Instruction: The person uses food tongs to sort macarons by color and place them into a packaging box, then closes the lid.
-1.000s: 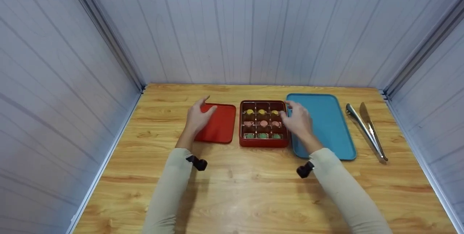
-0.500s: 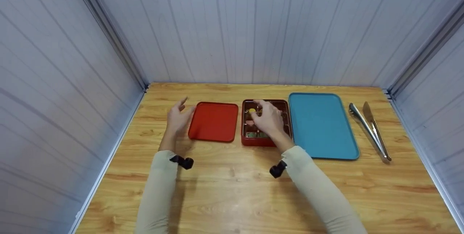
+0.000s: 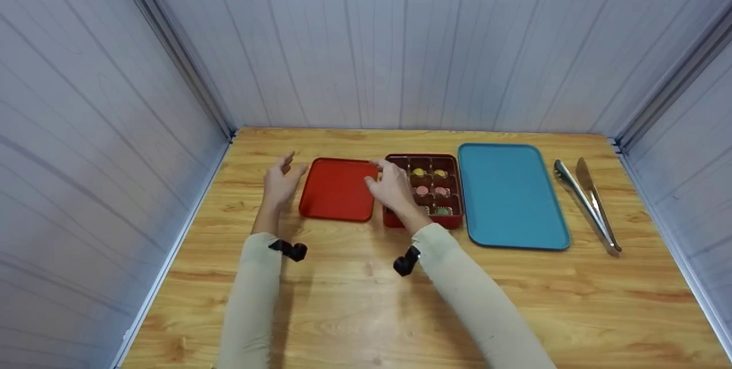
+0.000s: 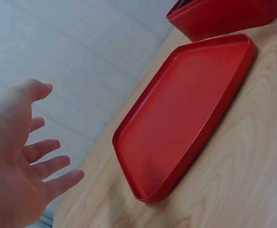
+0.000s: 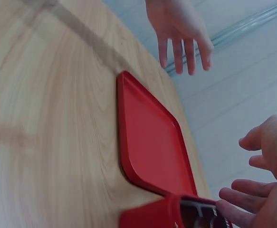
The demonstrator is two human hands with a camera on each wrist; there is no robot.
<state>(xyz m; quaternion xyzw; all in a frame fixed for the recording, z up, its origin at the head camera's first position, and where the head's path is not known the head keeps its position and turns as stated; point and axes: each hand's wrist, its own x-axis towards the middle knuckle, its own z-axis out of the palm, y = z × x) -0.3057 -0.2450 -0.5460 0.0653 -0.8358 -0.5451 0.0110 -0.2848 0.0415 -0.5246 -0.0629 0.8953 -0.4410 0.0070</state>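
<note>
A shallow red square lid or tray [image 3: 338, 190] lies flat on the wooden table between my two hands. My left hand [image 3: 278, 185] hovers at its left edge, fingers spread and nothing held; in the left wrist view the palm and the fingers [image 4: 50, 166] show loosely extended. Over the gap between the red lid and the red box [image 3: 423, 221] is my right hand [image 3: 393, 187], also empty with relaxed fingers. It covers the left column of the box, whose divider holds yellow, pink and green wrapped sweets [image 3: 422, 190].
To the right of the box lies a blue rectangular tray [image 3: 514, 197]. Metal tongs [image 3: 583, 200] and a long spatula-like utensil [image 3: 595, 197] lie beyond it. White panel walls [image 3: 366, 43] close off the table's back and sides.
My right hand has moved left from the box's right side, across the box, to the red lid's right edge. My left hand has drawn back left from over the lid.
</note>
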